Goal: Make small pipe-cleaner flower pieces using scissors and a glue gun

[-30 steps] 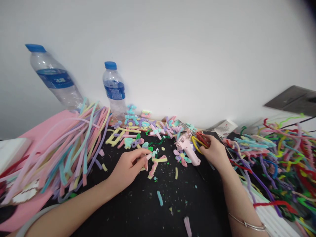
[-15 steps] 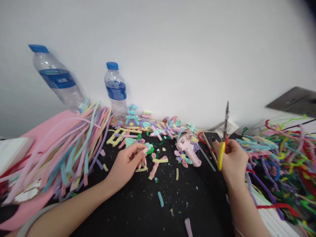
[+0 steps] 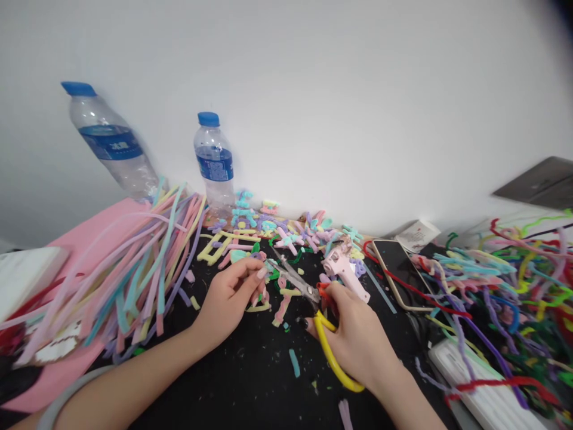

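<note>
My left hand is closed in a pinch over the middle of the black table. What sits between its fingertips is too small and hidden to make out; a bluish-green fuzzy bit shows beside them. My right hand grips scissors with a yellow handle and reddish wrapping. Their blades point up and left, the tips close to my left fingertips. Just beyond my right hand lies a pink glue gun. Short cut pieces of fuzzy stem, such as a yellow-and-pink one, lie between the hands.
Long pastel pipe cleaners lie on pink sheet at left. Two plastic bottles, one tilted and one upright, stand by the wall. A phone, a white power strip and tangled pipe cleaners occupy the right.
My right hand has swung left and inward with the scissors, from beside the phone to my left hand. The blades have turned from upright to pointing left. My left hand stays nearly still.
</note>
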The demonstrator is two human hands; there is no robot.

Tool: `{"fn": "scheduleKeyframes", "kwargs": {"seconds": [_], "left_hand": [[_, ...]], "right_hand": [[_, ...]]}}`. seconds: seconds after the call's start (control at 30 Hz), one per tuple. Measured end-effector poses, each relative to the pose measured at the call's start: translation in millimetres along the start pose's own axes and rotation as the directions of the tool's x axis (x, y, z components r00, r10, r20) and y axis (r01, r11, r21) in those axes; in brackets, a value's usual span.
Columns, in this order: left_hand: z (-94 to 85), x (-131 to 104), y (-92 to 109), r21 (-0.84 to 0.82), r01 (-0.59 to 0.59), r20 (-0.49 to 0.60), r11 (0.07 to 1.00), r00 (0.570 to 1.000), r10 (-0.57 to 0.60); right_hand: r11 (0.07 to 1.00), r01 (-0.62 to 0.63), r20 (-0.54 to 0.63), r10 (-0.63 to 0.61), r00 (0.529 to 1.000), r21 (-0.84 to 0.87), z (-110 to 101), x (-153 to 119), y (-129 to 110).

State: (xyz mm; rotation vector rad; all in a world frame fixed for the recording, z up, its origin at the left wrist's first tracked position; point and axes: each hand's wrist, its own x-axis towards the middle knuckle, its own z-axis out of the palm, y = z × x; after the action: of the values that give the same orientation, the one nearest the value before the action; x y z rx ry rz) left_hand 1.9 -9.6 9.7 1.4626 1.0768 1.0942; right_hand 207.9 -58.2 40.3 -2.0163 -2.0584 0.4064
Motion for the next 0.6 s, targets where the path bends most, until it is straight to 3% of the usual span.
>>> {"fn": "scheduleKeyframes", "kwargs": {"seconds": [0.6], "left_hand": [[-0.5, -1.5, -1.0, 0.131, -0.026, 0.103, 0.991, 0.995, 0.012]], "right_hand": [[0.997, 0.056, 0.042, -0.058, 0.997, 0.053, 3.2, -1.1, -5.4]]}}
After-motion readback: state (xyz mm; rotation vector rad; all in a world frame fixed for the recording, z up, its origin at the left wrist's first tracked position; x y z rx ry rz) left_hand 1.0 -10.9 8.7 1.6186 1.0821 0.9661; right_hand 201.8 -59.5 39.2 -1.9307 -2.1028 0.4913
